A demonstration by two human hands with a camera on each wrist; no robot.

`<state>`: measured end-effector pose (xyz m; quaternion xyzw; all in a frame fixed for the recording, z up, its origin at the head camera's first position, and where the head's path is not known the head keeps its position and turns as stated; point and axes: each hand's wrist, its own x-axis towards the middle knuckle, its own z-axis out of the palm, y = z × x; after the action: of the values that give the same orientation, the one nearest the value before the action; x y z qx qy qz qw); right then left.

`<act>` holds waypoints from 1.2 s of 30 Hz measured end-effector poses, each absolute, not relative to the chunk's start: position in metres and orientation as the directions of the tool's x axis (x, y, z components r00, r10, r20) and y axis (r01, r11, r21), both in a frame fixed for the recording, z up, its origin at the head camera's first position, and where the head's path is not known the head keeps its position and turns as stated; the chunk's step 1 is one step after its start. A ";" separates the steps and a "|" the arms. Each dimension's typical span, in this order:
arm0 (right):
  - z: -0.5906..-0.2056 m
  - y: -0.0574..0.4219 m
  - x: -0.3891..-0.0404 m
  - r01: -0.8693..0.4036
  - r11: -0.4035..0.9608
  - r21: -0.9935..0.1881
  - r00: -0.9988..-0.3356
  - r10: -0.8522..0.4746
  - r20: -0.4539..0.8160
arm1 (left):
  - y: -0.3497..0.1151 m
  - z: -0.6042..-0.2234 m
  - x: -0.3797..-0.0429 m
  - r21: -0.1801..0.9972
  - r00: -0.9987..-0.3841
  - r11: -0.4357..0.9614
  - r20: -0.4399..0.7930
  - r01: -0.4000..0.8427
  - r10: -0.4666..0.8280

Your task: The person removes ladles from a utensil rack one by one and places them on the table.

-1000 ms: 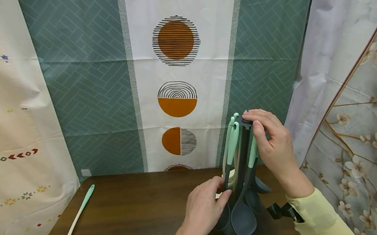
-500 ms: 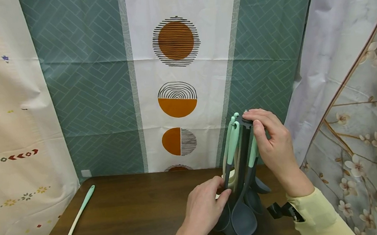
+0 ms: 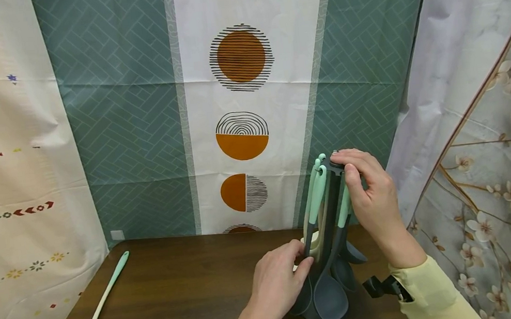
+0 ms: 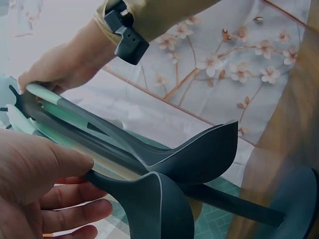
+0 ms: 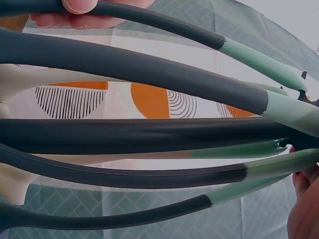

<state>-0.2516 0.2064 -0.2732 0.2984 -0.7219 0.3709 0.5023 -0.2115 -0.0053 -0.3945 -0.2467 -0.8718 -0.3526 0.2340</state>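
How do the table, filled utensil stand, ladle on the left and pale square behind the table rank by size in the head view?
1. Table
2. Utensil stand, with its utensils
3. Ladle
4. Pale square

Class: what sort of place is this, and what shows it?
Probably a makeshift, screened-off work corner: a dark brown wooden-looking table, with a green-and-white fabric hanging behind it and a pale flower-printed fabric curtain on the right.
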 end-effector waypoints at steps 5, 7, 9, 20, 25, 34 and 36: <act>-0.274 0.207 -0.253 -0.801 0.549 -0.238 -0.318 -0.054 0.947 | -0.006 -0.395 -0.212 0.493 -0.763 0.632 0.591 0.598 0.262; -0.274 0.207 -0.253 -0.799 0.554 -0.236 -0.318 -0.055 0.946 | -0.007 -0.394 -0.212 0.496 -0.764 0.630 0.592 0.598 0.259; -0.273 0.206 -0.253 -0.797 0.557 -0.235 -0.319 -0.057 0.946 | -0.008 -0.394 -0.212 0.501 -0.766 0.629 0.590 0.595 0.254; -0.273 0.206 -0.249 -0.790 0.560 -0.249 -0.334 -0.053 0.941 | -0.012 -0.391 -0.210 0.495 -0.755 0.628 0.609 0.600 0.242; -0.274 0.208 -0.249 -0.784 0.567 -0.254 -0.345 -0.058 0.937 | -0.013 -0.390 -0.209 0.489 -0.748 0.627 0.619 0.606 0.240; -0.274 0.208 -0.249 -0.777 0.576 -0.252 -0.351 -0.065 0.934 | -0.016 -0.388 -0.209 0.479 -0.743 0.640 0.630 0.601 0.225; -0.274 0.207 -0.249 -0.780 0.573 -0.251 -0.347 -0.063 0.936 | -0.017 -0.388 -0.209 0.483 -0.744 0.639 0.630 0.599 0.221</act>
<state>-0.2492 0.2071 -0.2740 0.2865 -0.7362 0.3628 0.4943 -0.2088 -0.0166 -0.3882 -0.2370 -0.8649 -0.3523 0.2677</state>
